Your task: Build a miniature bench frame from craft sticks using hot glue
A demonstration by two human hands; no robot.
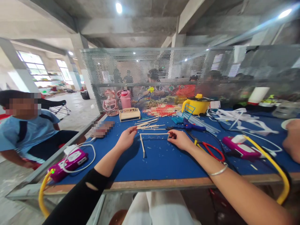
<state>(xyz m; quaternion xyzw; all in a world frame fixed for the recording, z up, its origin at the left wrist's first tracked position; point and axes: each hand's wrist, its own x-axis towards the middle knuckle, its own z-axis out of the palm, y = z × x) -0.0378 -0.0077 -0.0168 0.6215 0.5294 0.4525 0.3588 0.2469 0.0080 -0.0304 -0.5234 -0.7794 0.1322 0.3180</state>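
A three-sided frame of thin wooden sticks (153, 134) rests on the blue tabletop, one leg pointing towards me on the left. My right hand (180, 139) pinches its right corner between thumb and fingers. Left of the frame, my left hand (126, 137) has its thumb and fingers drawn together. Its fingertips are at the near ends of a loose pile of wooden sticks (150, 124); whether a stick is between them is hidden. Blue-handled pliers (194, 126) lie beyond my right hand, with red-handled scissors (214, 151) beside my right forearm.
Behind the sticks stand a small wooden rack (129, 114), red-tipped sticks (161, 110) and a yellow pot (198, 104). Purple power strips (67, 164) with cables lie on both sides. A perforated metal screen (145, 68) closes the back. A person (28, 134) sits at left; another person's hand (292, 139) is at right.
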